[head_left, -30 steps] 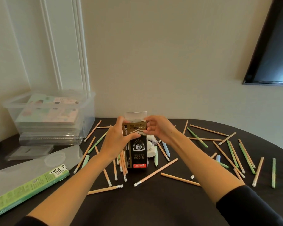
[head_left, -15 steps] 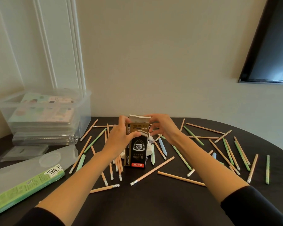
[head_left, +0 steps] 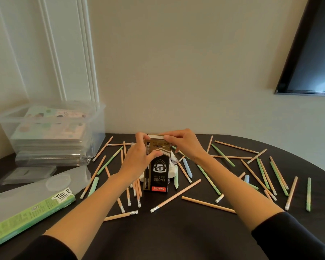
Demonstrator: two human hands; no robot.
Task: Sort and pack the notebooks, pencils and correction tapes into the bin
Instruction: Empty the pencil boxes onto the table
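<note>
From my station I see both hands on the upright black-and-gold box [head_left: 159,177] in the middle of the dark tabletop [head_left: 176,233]. The left hand [head_left: 139,160] grips the box's left side, thumb laid across the front. The right hand [head_left: 184,145] pinches the white top flap [head_left: 156,136]. Loose pencils [head_left: 176,195] in tan, green and blue lie flat all around the box. The clear bin [head_left: 99,130] stands far left against the wall, with a stack of notebooks [head_left: 49,131] inside. Small white items [head_left: 174,169] sit just behind the box; I cannot tell what they are. 1 green carton [head_left: 26,212] lies near left.
</note>
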